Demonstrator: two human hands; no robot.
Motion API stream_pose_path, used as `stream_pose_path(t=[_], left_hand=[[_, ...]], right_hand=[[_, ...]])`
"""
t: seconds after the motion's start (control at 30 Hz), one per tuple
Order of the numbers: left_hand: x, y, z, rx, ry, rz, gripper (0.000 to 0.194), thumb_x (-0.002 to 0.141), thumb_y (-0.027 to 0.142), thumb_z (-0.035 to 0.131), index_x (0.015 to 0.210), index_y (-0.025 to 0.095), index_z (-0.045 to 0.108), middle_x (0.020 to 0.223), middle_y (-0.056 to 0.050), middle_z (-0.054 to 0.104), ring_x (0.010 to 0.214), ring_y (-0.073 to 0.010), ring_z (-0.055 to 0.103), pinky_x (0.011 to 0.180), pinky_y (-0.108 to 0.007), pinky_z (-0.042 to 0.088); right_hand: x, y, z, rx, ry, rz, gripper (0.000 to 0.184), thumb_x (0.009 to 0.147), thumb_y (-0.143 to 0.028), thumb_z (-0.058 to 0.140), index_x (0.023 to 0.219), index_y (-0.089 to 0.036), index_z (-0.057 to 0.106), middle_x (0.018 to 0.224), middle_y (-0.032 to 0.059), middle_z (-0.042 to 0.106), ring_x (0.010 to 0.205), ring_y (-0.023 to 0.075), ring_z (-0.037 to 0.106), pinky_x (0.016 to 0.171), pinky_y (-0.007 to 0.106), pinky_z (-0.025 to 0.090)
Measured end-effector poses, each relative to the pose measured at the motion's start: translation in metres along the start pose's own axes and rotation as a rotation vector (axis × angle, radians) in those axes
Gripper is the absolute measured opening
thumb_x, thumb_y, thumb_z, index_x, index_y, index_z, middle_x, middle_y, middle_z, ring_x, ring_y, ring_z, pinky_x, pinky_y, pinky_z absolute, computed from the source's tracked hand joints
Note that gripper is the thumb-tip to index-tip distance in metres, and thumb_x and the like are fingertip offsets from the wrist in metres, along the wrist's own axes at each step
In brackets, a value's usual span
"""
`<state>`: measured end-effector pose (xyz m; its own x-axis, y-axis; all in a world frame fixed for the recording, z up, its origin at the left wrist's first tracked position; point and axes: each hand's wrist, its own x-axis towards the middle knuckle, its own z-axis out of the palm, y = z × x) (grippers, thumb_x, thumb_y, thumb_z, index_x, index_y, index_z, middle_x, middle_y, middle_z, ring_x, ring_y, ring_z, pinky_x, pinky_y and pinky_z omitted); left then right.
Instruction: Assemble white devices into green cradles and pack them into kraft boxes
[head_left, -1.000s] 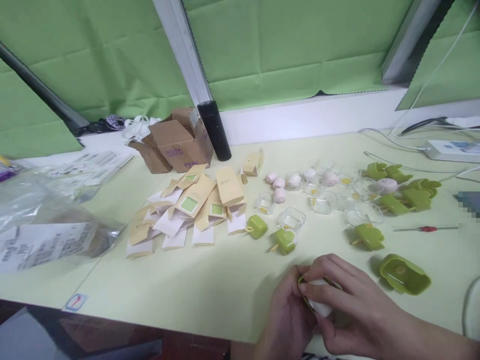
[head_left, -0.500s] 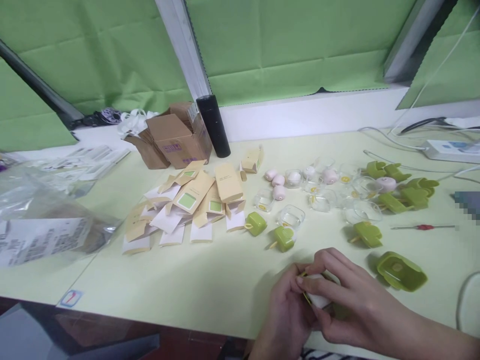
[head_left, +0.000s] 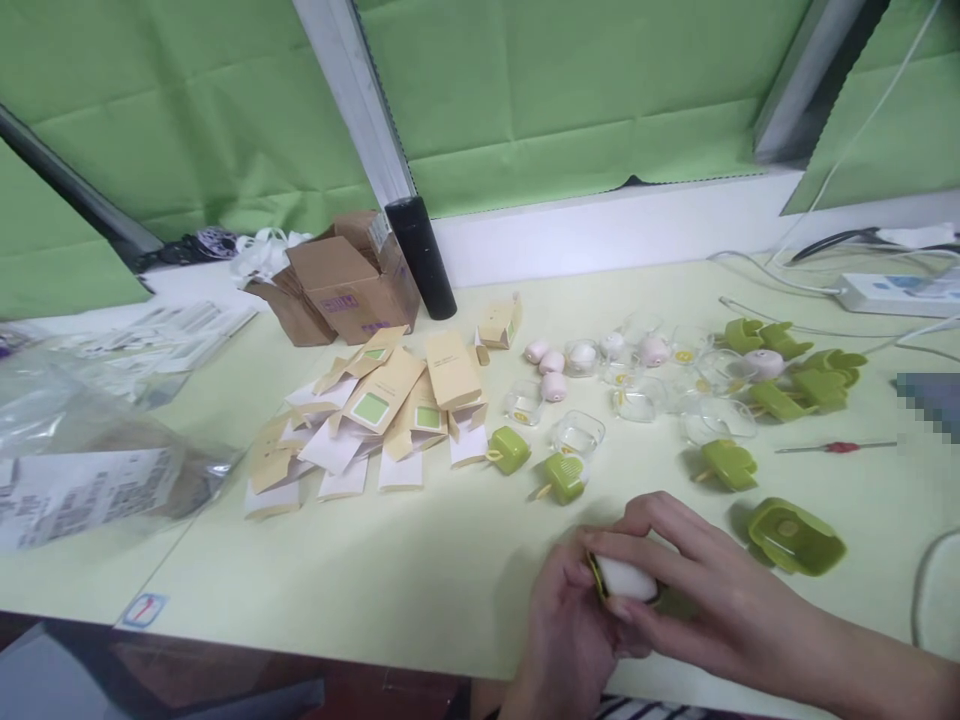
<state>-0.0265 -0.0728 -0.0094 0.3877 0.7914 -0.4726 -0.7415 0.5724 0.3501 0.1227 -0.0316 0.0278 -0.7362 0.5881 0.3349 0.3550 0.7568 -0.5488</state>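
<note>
Low at the front edge of the table, my left hand (head_left: 566, 625) is wrapped round a small green plastic case (head_left: 597, 578). A smooth white insert (head_left: 628, 579) sits in its opening, facing up. My right hand (head_left: 720, 590) grips the same case from the right, fingers on its far rim and thumb on the near side. Much of the case is hidden by the hands. Just right of them lies an open green shell (head_left: 799, 538). Beyond the hands are a heart-shaped green case (head_left: 564, 478), a rounded green case (head_left: 509, 450) and a clover-like green case (head_left: 729, 465).
Clear plastic cups (head_left: 577, 432) and pink rollers (head_left: 553, 387) lie farther back, with more green shells (head_left: 821, 388) at right. A red-handled screwdriver (head_left: 836, 448) rests nearby. Paper boxes (head_left: 386, 390), a carton (head_left: 352, 285), a black bottle (head_left: 421, 258) and a plastic bag (head_left: 97, 460) stand leftward.
My right fingers have shifted on the case, and more of the white insert shows. Both hands still hold it. The whole view has moved slightly.
</note>
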Motion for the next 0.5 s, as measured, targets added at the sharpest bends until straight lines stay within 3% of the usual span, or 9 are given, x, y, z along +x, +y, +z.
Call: stream_pose_path(t=[0.17, 0.33, 0.4, 0.5], left_hand=[[-0.001, -0.001, 0.002, 0.008, 0.011, 0.051, 0.027, 0.058, 0.035, 0.063, 0.076, 0.017, 0.054, 0.068, 0.001, 0.053, 0.056, -0.0098, 0.041, 0.047, -0.020, 0.020], [-0.001, 0.000, 0.006, 0.026, 0.005, 0.043, 0.031, 0.058, 0.041, 0.066, 0.073, 0.016, 0.053, 0.057, 0.004, 0.048, 0.047, -0.0063, 0.037, 0.042, -0.018, 0.021], [0.000, -0.002, 0.008, 0.081, -0.023, 0.145, 0.039, 0.061, 0.046, 0.067, 0.081, 0.016, 0.055, 0.062, 0.004, 0.051, 0.045, -0.0046, 0.037, 0.039, -0.017, 0.021], [-0.004, -0.003, 0.005, 0.251, -0.028, 0.337, 0.047, 0.062, 0.038, 0.074, 0.100, 0.020, 0.051, 0.086, 0.000, 0.057, 0.043, -0.0022, 0.041, 0.035, -0.016, 0.026]], right_hand=[[-0.002, 0.001, 0.001, 0.002, 0.045, -0.040, 0.039, 0.088, -0.024, 0.056, 0.126, -0.022, 0.047, 0.094, 0.0063, 0.060, 0.084, 0.0172, 0.057, 0.069, 0.026, 0.051], [0.000, 0.002, -0.003, 0.001, -0.002, -0.012, 0.043, 0.088, -0.023, 0.056, 0.129, -0.024, 0.045, 0.101, 0.0069, 0.062, 0.091, 0.0181, 0.059, 0.074, 0.027, 0.052], [0.002, 0.002, -0.009, 0.070, -0.045, 0.045, 0.051, 0.085, -0.025, 0.060, 0.132, -0.024, 0.042, 0.110, 0.0083, 0.061, 0.100, 0.0201, 0.059, 0.081, 0.029, 0.052], [0.005, 0.004, -0.021, 0.125, -0.027, 0.102, 0.056, 0.082, -0.025, 0.061, 0.134, -0.027, 0.040, 0.120, 0.0083, 0.057, 0.109, 0.0214, 0.056, 0.087, 0.031, 0.052]])
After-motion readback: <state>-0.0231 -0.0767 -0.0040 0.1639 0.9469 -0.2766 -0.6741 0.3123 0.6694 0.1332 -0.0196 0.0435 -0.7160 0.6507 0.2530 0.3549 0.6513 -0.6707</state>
